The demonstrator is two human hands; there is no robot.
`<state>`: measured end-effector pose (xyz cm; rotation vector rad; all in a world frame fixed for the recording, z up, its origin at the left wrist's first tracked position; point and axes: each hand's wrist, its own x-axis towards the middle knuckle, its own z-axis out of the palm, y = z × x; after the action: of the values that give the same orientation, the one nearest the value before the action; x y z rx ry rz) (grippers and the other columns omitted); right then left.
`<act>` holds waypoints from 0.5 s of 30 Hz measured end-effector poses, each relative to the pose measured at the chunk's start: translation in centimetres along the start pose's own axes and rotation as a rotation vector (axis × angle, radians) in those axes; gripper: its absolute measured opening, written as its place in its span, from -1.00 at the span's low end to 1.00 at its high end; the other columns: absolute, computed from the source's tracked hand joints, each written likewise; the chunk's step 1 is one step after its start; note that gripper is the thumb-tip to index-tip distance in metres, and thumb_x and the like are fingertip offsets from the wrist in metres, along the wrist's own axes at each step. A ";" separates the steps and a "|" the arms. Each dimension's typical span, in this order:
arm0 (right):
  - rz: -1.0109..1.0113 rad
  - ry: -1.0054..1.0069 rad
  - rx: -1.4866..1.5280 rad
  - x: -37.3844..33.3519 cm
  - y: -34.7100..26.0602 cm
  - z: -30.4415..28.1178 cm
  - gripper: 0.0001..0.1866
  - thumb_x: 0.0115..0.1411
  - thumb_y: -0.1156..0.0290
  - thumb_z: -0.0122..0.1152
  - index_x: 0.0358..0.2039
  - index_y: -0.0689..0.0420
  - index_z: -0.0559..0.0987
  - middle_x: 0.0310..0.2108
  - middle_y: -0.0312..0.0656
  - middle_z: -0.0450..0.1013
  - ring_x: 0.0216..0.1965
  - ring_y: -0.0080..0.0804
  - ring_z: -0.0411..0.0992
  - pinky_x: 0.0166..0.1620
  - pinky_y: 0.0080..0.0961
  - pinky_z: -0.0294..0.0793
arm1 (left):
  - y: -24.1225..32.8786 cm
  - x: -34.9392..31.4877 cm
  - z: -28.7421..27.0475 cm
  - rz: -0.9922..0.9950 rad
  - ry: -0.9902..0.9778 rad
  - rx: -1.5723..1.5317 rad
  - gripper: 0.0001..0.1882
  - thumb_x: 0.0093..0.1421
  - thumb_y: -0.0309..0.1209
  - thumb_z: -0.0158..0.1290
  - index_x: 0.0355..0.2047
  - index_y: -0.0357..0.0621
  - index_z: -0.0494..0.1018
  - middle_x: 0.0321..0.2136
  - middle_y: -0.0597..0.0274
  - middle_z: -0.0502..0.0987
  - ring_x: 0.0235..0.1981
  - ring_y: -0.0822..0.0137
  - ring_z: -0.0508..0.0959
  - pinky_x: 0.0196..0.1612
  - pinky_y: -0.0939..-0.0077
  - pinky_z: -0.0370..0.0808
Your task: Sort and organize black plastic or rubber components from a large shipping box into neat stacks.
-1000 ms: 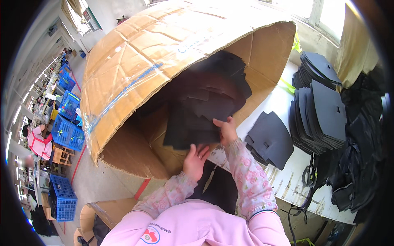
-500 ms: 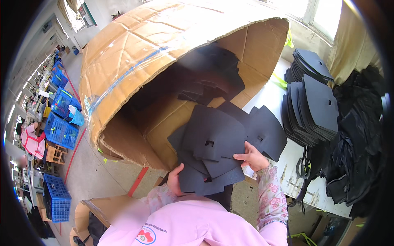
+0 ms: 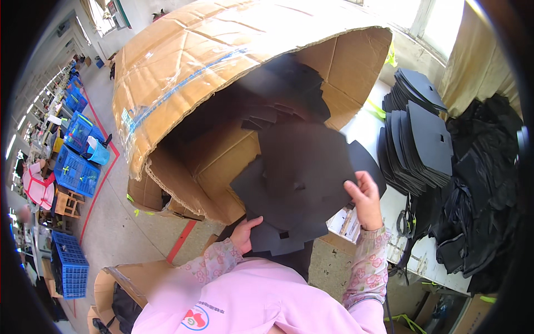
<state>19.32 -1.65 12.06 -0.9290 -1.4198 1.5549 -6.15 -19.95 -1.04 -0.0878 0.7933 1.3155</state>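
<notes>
Loose bunch of black sheets is in front of the torso, at the mouth of the big cardboard box; a second ago it was inside that mouth, so it's now drawn apart from the pile of dark pieces deeper in. Since half a second ago the top sheet sits a bit farther up, toward the box. Bunch is fanned, edges not squared; slot cutout shows near the middle of the top piece. Left hand has the lower-left edge, thumb over the top, other fingers mostly hidden underneath; reads as a hold. Right hand has shifted up along the right edge; thumb and forefinger modestly apart at the sheet edge, can't tell if they pinch or just steady it. Right of that, a flat black piece lies on the white table, partly covered by the bunch and hand. Beyond it, neat stack of slotted panels, another stack behind, then a heap of black fabric. Far left: blue crates, and a co-worker in pink.
</notes>
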 end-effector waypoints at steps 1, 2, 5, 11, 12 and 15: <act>-0.046 0.010 0.022 0.2 -0.5 -0.3 -0.82 0.21 0.61 0.12 -0.18 0.24 0.39 -0.23 -0.29 0.45 -0.21 -0.64 0.40 -0.14 -0.71 0.38 | 0.2 -0.1 0.2 -0.015 -0.010 -0.006 -0.62 0.22 -0.48 0.04 0.04 -0.25 0.31 -0.08 0.03 0.50 -0.09 0.10 0.56 -0.01 0.10 0.54; -0.093 0.019 0.044 0.4 -1.1 -0.4 -0.82 0.22 0.62 0.09 -0.16 0.25 0.38 -0.17 -0.24 0.45 -0.15 -0.60 0.41 -0.07 -0.67 0.38 | 0.3 -0.3 0.4 -0.015 -0.009 -0.008 -0.62 0.22 -0.48 0.04 0.04 -0.25 0.31 -0.08 0.03 0.50 -0.09 0.10 0.56 -0.01 0.10 0.54; -0.124 0.050 0.119 0.1 -2.2 0.5 -0.82 0.24 0.60 0.08 -0.14 0.26 0.39 -0.22 -0.23 0.48 -0.20 -0.57 0.44 -0.10 -0.65 0.41 | 0.6 -0.7 0.8 0.015 -0.025 0.004 -0.61 0.20 -0.50 0.05 0.04 -0.26 0.31 -0.08 0.02 0.50 -0.09 0.08 0.56 -0.01 0.09 0.54; 0.203 0.071 -0.142 0.3 3.5 2.7 -0.63 0.20 0.41 0.23 -0.01 0.22 0.41 -0.41 -0.20 0.49 -0.40 -0.58 0.48 -0.41 -0.62 0.47 | 0.1 0.1 -0.8 -0.007 -0.009 0.037 -0.61 0.20 -0.53 0.01 0.05 -0.26 0.30 -0.09 0.03 0.50 -0.10 0.08 0.56 -0.01 0.09 0.54; 0.216 0.011 -0.449 -0.1 4.5 3.1 -0.58 0.17 0.33 0.26 0.01 0.19 0.41 -0.42 -0.15 0.48 -0.41 -0.47 0.50 -0.40 -0.53 0.49 | -0.2 0.3 -1.2 0.018 -0.003 0.020 -0.61 0.20 -0.54 -0.01 0.06 -0.25 0.30 -0.09 0.03 0.50 -0.10 0.08 0.56 -0.01 0.09 0.54; 0.053 0.018 -0.947 -0.9 8.3 2.7 -0.48 0.11 0.16 0.30 0.03 0.12 0.42 -0.41 -0.05 0.45 -0.40 -0.23 0.51 -0.36 -0.36 0.50 | -0.2 0.5 -1.3 0.041 0.004 0.003 -0.59 0.19 -0.56 -0.03 0.07 -0.25 0.29 -0.09 0.02 0.49 -0.10 0.09 0.55 -0.01 0.11 0.54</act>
<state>16.51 -3.85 4.08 -1.5043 -2.1699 0.8437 -6.58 -20.23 -2.33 -0.0722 0.8036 1.3532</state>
